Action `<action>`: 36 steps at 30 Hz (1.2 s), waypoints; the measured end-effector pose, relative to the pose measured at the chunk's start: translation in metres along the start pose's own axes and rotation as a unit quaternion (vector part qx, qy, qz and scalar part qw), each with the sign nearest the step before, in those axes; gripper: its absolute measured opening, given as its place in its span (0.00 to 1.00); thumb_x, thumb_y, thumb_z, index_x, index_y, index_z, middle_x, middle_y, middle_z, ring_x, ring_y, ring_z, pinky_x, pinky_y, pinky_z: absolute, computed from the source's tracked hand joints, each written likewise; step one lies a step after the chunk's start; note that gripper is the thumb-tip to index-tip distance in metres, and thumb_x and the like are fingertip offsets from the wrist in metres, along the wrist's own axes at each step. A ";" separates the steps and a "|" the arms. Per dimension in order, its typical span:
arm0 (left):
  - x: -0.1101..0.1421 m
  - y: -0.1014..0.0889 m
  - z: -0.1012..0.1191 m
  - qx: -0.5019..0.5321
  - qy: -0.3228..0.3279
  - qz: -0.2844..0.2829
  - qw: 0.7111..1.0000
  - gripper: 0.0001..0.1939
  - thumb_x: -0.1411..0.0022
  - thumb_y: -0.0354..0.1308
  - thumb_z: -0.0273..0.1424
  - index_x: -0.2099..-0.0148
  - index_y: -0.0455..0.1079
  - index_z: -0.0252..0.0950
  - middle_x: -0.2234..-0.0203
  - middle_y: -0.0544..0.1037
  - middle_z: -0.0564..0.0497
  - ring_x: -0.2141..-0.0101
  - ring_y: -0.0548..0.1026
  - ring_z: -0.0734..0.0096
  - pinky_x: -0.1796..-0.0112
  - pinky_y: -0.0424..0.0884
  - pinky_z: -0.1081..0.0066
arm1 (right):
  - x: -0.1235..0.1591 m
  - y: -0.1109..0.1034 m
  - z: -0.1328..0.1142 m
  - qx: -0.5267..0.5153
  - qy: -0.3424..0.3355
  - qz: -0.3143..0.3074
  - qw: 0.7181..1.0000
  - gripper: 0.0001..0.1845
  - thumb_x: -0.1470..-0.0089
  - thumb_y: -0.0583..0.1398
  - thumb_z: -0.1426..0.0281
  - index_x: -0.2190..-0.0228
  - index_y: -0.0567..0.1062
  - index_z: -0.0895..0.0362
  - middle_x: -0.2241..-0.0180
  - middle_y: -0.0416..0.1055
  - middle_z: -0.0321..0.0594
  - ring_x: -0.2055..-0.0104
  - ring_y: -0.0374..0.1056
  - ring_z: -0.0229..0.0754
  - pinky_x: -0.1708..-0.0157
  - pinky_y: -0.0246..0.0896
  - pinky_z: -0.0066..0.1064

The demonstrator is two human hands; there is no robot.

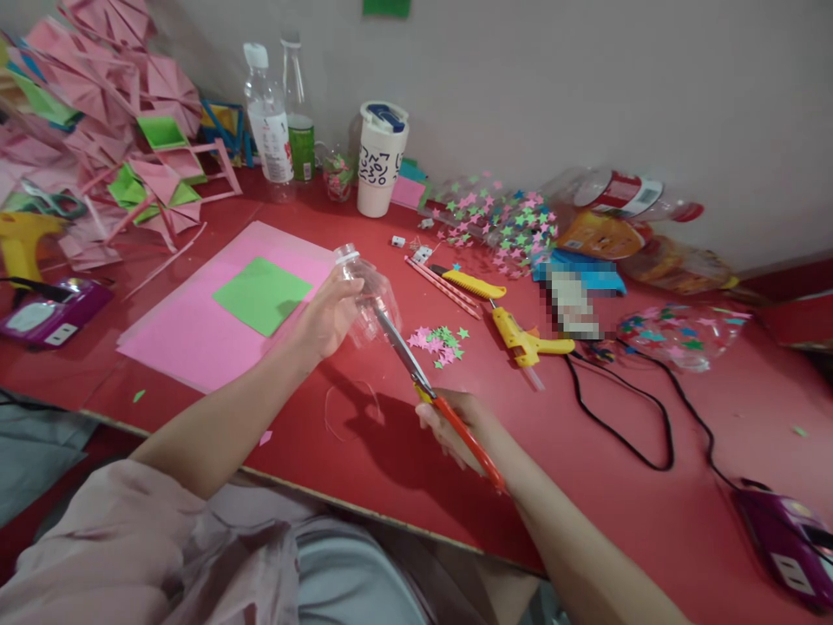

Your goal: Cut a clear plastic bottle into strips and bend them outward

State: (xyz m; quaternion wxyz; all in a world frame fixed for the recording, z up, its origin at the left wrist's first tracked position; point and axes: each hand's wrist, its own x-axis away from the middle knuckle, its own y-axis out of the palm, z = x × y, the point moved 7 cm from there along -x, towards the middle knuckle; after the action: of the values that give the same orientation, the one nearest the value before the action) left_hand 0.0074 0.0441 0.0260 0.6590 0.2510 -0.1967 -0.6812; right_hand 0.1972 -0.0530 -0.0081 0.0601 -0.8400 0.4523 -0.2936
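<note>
Head view: the left hand (333,308) grips the clear bottle top (385,299) right of the green paper square (264,295), the right hand (485,421) clasps scissors (423,386); short, steady snips should cut evenly.

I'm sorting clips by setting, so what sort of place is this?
Probably a craft table against a wall: a yellow glue gun, a pile of cut paper stars and pink paper sheets lie on the red tabletop.
</note>
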 end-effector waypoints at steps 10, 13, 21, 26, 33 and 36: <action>0.000 -0.002 -0.001 -0.015 0.001 0.004 1.000 0.13 0.50 0.63 0.37 0.62 0.69 0.38 0.68 0.78 0.52 0.66 0.75 0.70 0.59 0.68 0.66 | 0.001 0.000 -0.002 -0.004 -0.002 0.000 1.000 0.32 0.51 0.55 0.36 0.78 0.61 0.53 0.87 0.53 0.26 0.87 0.52 0.32 0.85 0.47 0.26; 0.001 0.001 -0.003 -0.017 0.011 -0.006 1.000 0.13 0.51 0.64 0.34 0.62 0.70 0.38 0.69 0.78 0.53 0.66 0.76 0.71 0.58 0.68 0.66 | 0.002 -0.002 -0.005 0.029 -0.024 0.005 0.999 0.33 0.49 0.52 0.36 0.77 0.62 0.54 0.85 0.56 0.27 0.85 0.53 0.32 0.84 0.48 0.27; 0.004 0.006 -0.008 -0.004 -0.016 -0.011 1.000 0.12 0.52 0.64 0.33 0.63 0.70 0.37 0.71 0.79 0.53 0.66 0.77 0.70 0.58 0.69 0.66 | 0.000 -0.003 0.001 0.029 -0.006 0.016 0.999 0.32 0.48 0.52 0.36 0.78 0.61 0.53 0.86 0.52 0.26 0.85 0.51 0.32 0.84 0.45 0.27; 0.004 0.003 -0.008 -0.018 -0.012 -0.001 1.000 0.13 0.51 0.64 0.34 0.62 0.70 0.37 0.68 0.78 0.52 0.65 0.76 0.69 0.56 0.69 0.65 | 0.000 -0.002 0.004 0.005 0.037 0.025 0.999 0.29 0.50 0.58 0.41 0.79 0.58 0.52 0.88 0.51 0.25 0.88 0.51 0.31 0.86 0.46 0.26; 0.003 0.002 -0.007 -0.024 0.006 0.018 1.000 0.12 0.41 0.57 0.43 0.64 0.70 0.39 0.70 0.77 0.51 0.63 0.77 0.66 0.54 0.69 0.63 | 0.001 -0.002 -0.003 0.003 0.002 0.011 1.000 0.31 0.51 0.56 0.38 0.78 0.61 0.53 0.88 0.53 0.25 0.87 0.52 0.32 0.85 0.48 0.26; 0.003 0.005 -0.007 -0.039 0.017 0.012 0.999 0.11 0.43 0.59 0.41 0.66 0.70 0.39 0.70 0.78 0.51 0.63 0.77 0.66 0.53 0.69 0.63 | 0.002 -0.003 -0.006 0.026 -0.029 0.012 0.999 0.32 0.49 0.53 0.36 0.77 0.63 0.53 0.86 0.55 0.27 0.86 0.52 0.32 0.84 0.47 0.27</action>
State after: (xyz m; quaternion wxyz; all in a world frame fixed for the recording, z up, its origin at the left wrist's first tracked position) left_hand 0.0151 0.0413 0.0230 0.6793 0.2342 -0.1620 -0.6763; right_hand 0.1971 -0.0520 -0.0017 0.0987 -0.8409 0.4526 -0.2800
